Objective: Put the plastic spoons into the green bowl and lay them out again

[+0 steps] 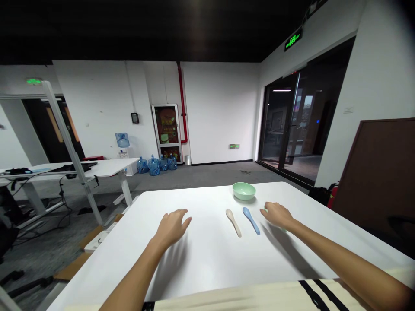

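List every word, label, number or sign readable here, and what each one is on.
Lit green sign above the glass door: too blurred to read.
Green sign above the far doorway: too small to read.
Poster in the cabinet: too blurred to read.
Label on the right wall: too small to read.

To your left stands a white desk (106,167), with a metal frame upright (73,151) rising in front of it. Straight ahead by the far wall, a water dispenser (122,140) stands near blue water jugs (155,165) on the grey carpet (207,172), with a glass-fronted cabinet (166,129) and a red pipe (182,101) just beyond. On your right are glass doors (285,125) beneath a green exit sign (293,39), then a red fire extinguisher (332,195) beside a dark brown board (379,172).
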Motion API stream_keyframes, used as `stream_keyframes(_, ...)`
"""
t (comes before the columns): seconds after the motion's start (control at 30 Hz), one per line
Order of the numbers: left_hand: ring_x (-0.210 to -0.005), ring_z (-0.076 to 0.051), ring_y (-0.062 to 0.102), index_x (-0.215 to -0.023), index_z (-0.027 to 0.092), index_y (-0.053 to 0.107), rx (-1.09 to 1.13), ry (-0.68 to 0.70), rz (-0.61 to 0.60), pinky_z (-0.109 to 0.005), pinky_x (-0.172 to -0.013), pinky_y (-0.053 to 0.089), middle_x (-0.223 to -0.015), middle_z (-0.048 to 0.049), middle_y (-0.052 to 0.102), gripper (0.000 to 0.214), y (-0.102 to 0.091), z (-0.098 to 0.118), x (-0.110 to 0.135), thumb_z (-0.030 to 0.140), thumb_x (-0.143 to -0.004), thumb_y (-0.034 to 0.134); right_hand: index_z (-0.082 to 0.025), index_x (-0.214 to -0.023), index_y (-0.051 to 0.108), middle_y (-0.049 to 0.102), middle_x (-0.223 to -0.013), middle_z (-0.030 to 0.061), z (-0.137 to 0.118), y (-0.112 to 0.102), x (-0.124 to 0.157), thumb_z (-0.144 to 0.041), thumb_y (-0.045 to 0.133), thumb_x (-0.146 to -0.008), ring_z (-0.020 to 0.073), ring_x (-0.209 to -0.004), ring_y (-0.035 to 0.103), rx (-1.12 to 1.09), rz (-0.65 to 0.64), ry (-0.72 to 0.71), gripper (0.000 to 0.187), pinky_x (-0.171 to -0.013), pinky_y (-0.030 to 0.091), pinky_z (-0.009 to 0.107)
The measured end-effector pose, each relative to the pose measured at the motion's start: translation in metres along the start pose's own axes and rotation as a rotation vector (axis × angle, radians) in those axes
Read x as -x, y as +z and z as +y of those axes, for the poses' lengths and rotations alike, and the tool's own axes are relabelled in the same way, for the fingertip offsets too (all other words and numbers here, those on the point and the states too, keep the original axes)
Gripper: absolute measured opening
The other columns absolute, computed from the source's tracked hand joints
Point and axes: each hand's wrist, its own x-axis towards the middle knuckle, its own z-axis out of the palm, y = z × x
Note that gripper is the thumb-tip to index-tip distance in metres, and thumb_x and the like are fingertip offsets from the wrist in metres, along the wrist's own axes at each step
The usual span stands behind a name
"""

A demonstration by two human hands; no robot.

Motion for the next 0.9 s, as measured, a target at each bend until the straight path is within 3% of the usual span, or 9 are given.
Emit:
stream_keyframes(0.5, -0.121, -0.026, 0.058, -0.132, 0.021, 0.057, 0.004, 0.009, 0.01, -0.04, -0.098, 0.044, -0.135, -0.0073, 0.061, 0.05, -0.003, 0.002, 0.002, 0.048, -0.096, 0.035, -0.014, -0.1, 0.066, 0.069, -0.102, 0.0159, -0.093, -0.012, 0.021, -0.046, 0.043, -0.09, 0.0278, -0.095, 0.064, -0.04, -0.062, -0.225, 0.04, -0.069, 0.039, 0.029)
stream_keyframes(0.9, -0.121, -0.025, 0.058, -0.131, 0.022, 0.057, 0.011, 0.008, 0.013, -0.039, -0.099, 0.043, -0.134, -0.0067, 0.062, 0.049, -0.003, 0.001, 0.003, 0.048, -0.096, 0.036, -0.015, -0.096, 0.068, 0.069, -0.099, 0.0154, -0.114, 0.014, 0.029, -0.043, 0.05, -0.086, 0.0283, -0.095, 0.064, -0.026, -0.153, -0.211, 0.035, -0.068, 0.041, 0.031)
